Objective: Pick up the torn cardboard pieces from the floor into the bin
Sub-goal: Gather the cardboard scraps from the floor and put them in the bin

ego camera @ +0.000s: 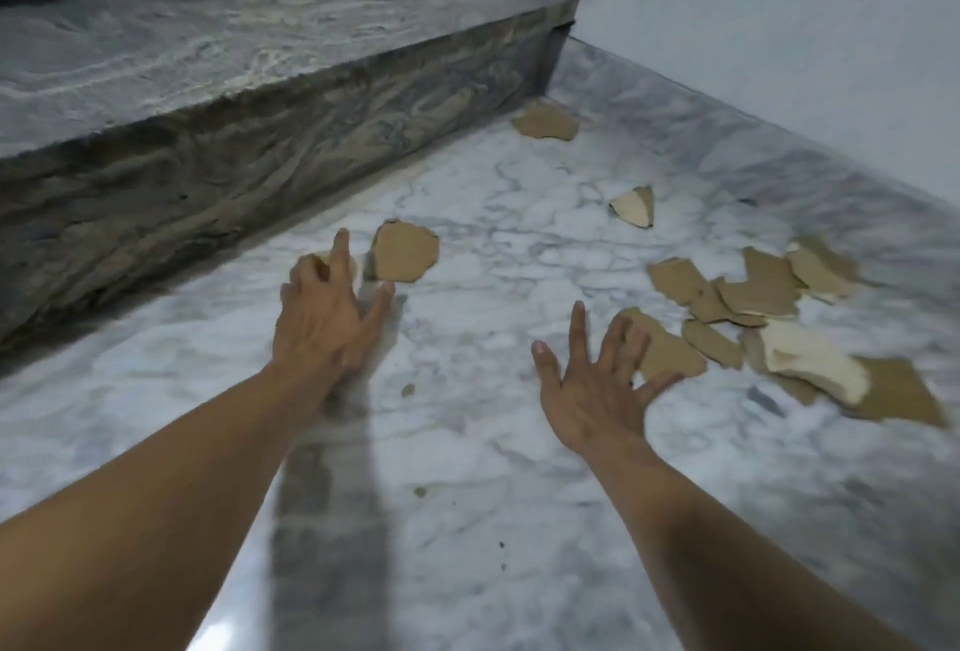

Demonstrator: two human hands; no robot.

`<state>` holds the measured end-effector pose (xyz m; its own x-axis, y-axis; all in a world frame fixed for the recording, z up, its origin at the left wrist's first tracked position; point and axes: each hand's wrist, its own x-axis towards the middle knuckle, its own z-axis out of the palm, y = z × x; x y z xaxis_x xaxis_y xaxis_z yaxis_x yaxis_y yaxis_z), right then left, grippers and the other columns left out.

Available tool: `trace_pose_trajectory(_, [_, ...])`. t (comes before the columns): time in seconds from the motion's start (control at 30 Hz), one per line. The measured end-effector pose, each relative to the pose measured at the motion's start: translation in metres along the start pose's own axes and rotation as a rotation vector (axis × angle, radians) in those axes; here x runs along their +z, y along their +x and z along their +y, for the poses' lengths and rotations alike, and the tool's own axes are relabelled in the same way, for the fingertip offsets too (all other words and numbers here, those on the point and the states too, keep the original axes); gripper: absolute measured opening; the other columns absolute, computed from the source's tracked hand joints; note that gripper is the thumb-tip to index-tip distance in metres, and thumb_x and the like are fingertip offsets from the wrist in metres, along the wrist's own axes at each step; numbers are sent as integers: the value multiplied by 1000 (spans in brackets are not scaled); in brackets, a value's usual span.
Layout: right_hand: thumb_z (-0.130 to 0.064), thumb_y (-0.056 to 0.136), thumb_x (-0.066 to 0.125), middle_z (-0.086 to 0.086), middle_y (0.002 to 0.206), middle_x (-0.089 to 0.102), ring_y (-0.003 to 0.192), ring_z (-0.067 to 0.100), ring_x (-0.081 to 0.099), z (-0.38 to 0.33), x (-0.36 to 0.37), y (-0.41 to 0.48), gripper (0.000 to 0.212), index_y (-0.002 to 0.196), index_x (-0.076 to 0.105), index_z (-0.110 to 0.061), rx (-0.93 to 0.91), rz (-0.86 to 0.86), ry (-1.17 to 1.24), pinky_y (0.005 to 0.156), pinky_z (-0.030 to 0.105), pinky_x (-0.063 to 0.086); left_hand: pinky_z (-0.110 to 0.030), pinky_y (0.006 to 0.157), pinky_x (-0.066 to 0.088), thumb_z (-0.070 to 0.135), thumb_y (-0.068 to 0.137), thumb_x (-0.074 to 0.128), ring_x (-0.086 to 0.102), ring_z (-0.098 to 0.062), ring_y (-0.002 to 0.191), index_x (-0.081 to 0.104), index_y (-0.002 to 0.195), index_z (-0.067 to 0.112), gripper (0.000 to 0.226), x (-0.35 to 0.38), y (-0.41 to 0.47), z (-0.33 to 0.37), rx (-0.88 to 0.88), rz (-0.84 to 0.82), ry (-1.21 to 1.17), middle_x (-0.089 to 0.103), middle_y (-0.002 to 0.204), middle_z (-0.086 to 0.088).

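We are at the reach step: left hand (324, 318) and right hand (597, 390), fingers spread and empty, near the cardboard pieces (748, 302). Next, pinch one piece (405, 251); no bin visible.

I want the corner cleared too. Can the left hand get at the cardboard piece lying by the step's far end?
Probably not from here: the left hand hovers well short of that corner piece. The floor between is bare, so reaching further should work.

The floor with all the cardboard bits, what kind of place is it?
Probably indoors at the bottom of a staircase: a grey stone step rises beside the marble floor, and a plain white wall meets them in a corner.
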<state>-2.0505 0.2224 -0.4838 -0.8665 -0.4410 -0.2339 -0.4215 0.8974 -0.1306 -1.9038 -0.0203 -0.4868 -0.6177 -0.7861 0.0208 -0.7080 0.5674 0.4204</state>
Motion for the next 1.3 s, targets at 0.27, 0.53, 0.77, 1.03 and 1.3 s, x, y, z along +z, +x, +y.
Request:
trace_pose_trajectory(0.27, [-84,88,7,8,167,-25,150,42,-28,124,-41,77,80,156,-16,-48,156,-31,-22,107,78,-14,-60,121,-3,91,79,2,-4,-49,151,7,161,33,101,63,30,116,155,-227,216,0,170,-13])
trace_pose_trajectory(0.53, [-75,93,15,9,162,27,146,35,24,222,-73,94,72,158,12,-45,22,388,-1,113,60,21,-69,118,0,105,64,12,-2,-42,153,9,158,15,130,130,-23,286,338,-224,62,9,168,-9])
trace_pose_trajectory(0.77, [-109,54,19,13,166,-26,150,49,-20,331,-109,152,118,155,-11,-55,599,102,351,110,78,-10,-73,115,-5,108,59,16,-17,-33,155,-2,159,45,119,170,-14,346,503,-233,165,-9,170,-1])
trace_pose_trajectory(1.03, [-109,55,22,9,168,-23,149,46,-27,288,-114,215,114,154,-5,-58,251,-111,275,107,77,-18,-71,117,-5,82,84,16,-7,-30,157,0,158,49,83,170,-10,347,536,-242,163,11,170,1])
trace_pose_trajectory(1.3, [-89,75,46,-1,162,24,152,29,12,279,-94,194,70,136,41,-55,121,66,236,117,62,9,-60,121,-11,98,74,14,1,-16,157,27,157,37,103,162,-12,351,484,-267,42,15,169,7])
